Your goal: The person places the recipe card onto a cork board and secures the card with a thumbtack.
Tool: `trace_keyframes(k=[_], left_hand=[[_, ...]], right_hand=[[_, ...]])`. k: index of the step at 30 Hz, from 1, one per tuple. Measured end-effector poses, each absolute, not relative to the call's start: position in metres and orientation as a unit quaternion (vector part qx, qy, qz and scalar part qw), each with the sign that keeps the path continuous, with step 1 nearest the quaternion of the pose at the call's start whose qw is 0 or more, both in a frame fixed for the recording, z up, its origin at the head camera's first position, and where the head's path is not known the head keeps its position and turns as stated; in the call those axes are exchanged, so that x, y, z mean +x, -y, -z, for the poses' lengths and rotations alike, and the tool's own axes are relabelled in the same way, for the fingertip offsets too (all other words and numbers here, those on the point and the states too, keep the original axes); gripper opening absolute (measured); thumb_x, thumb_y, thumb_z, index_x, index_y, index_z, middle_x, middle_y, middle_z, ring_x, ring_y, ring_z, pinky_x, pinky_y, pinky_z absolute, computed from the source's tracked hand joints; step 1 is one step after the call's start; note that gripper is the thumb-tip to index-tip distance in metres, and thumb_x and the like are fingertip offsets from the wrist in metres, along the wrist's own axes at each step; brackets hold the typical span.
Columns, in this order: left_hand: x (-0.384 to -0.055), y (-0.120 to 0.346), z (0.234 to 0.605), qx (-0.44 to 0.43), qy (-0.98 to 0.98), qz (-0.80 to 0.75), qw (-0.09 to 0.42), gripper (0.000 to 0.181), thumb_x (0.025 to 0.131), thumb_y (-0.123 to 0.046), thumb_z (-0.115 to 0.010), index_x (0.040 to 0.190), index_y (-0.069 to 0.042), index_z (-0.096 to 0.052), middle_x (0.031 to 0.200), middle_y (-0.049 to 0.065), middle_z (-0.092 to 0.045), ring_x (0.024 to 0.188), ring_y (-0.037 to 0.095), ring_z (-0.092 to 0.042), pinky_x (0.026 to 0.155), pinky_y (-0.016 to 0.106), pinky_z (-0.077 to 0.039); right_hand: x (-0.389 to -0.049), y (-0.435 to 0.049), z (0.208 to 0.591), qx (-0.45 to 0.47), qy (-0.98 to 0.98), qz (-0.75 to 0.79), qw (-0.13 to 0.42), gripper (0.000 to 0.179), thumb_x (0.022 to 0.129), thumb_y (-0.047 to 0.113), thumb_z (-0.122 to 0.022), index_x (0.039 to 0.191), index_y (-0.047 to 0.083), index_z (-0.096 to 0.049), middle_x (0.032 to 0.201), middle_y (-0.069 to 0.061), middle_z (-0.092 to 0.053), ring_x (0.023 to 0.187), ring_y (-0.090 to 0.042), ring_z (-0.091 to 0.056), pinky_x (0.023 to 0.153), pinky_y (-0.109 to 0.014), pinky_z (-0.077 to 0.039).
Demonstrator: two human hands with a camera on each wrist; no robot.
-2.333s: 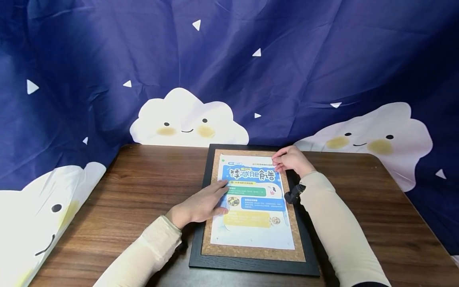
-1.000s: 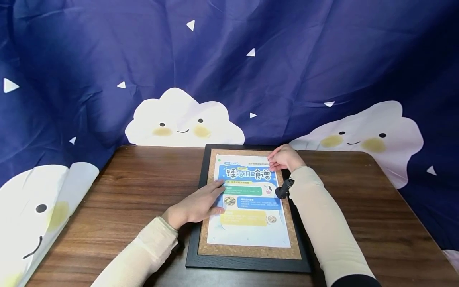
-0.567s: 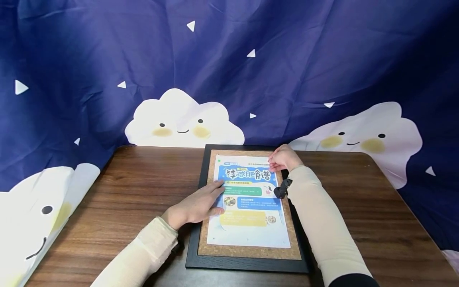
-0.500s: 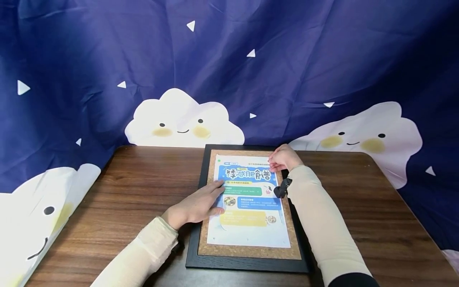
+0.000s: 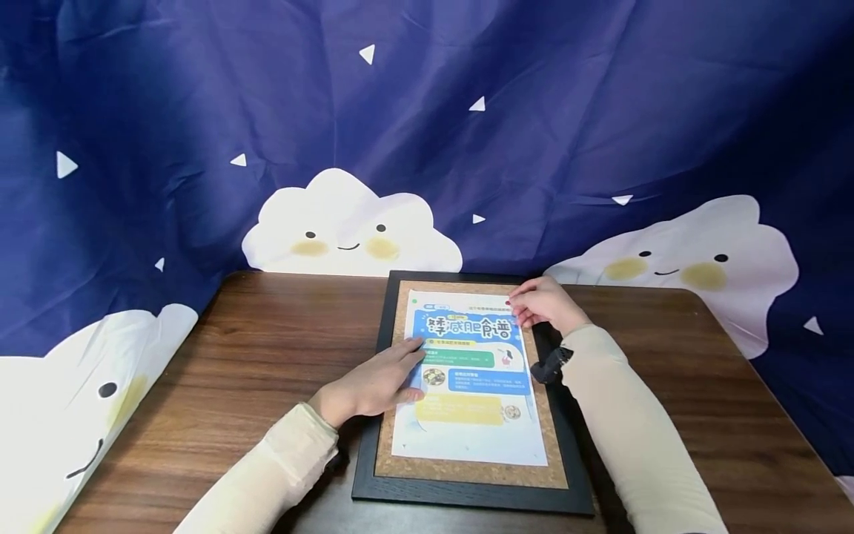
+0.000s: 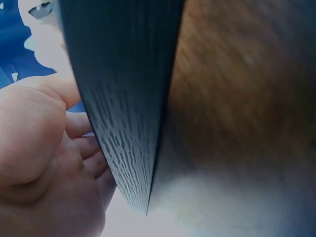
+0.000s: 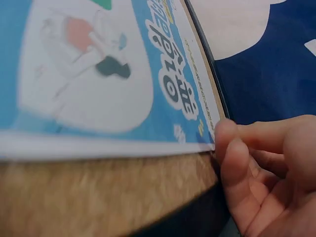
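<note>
A printed poster sheet [image 5: 467, 437] with Chinese lettering lies on a black-framed cork board [image 5: 474, 472]. A green pushpin [image 5: 414, 301] sits at the sheet's top left corner. My left hand [image 5: 373, 382] rests with extended fingers across the board's left side, fingertips on the sheet. In the left wrist view, the black frame [image 6: 123, 98] partly covers that hand. At the sheet's top right corner my right hand [image 5: 543, 304] pinches a small red pushpin [image 5: 508, 302] between thumb and index finger. The right wrist view shows those fingertips [image 7: 232, 155] right at the corner, hiding the pin.
The board lies on a brown wooden table [image 5: 267, 334], its far edge close to the table's back edge. Behind hangs a dark blue curtain [image 5: 414, 111] with smiling clouds. A black wrist strap [image 5: 552, 363] is on the right sleeve.
The head view has swung slightly, moving everything a little to the right in the picture. Both hands keep their places on the board; a bit of the red pushpin shows more clearly at the right fingertips.
</note>
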State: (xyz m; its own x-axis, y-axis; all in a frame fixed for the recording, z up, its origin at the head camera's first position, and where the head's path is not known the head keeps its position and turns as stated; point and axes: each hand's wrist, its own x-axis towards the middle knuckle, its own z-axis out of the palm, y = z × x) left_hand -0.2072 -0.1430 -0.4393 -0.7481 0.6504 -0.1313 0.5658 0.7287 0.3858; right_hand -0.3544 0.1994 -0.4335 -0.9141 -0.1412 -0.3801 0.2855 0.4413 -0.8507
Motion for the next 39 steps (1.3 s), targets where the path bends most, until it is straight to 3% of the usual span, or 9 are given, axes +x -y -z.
trace_keyframes(k=[23, 39], left_hand=[[-0.207, 0.142, 0.440, 0.333, -0.919, -0.170, 0.124, 0.075, 0.109, -0.035, -0.065, 0.162, 0.010, -0.038, 0.177, 0.027, -0.025, 0.165, 0.043, -0.026, 0.132, 0.056, -0.030], [-0.206, 0.142, 0.442, 0.329, -0.921, -0.168, 0.125, 0.074, 0.109, -0.035, -0.065, 0.163, 0.009, -0.038, 0.177, 0.026, -0.025, 0.166, 0.042, -0.026, 0.133, 0.054, -0.030]], right_hand=[[-0.288, -0.237, 0.426, -0.058, -0.837, 0.521, 0.156, 0.039, 0.111, 0.017, -0.060, 0.135, -0.014, -0.060, 0.089, -0.010, -0.072, 0.071, -0.015, -0.068, 0.062, -0.028, -0.059], [-0.252, -0.281, 0.422, -0.051, -0.870, 0.479, 0.105, 0.039, 0.112, 0.018, -0.060, 0.134, -0.014, -0.062, 0.094, -0.013, -0.074, 0.072, -0.014, -0.070, 0.065, -0.031, -0.062]])
